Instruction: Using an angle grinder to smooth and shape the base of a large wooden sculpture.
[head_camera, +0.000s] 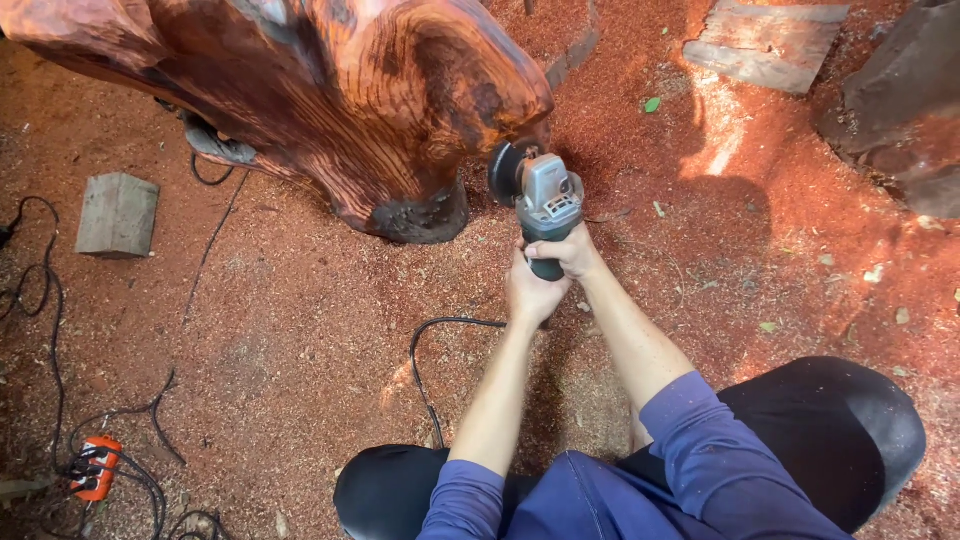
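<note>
Kneeling on the sawdust floor (300, 330), the person had left hand (533, 293) and right hand (568, 252) clamped around the angle grinder (545, 205), its disc at the red carved wood (380, 90); steadiness would have called for light, even pressure and a cord (425, 345) trailing clear.

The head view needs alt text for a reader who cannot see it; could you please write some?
Both hands, left hand and right hand, grip an angle grinder whose disc meets a large reddish wood carving. Red sawdust ground lies below, with a black cord trailing.
</note>
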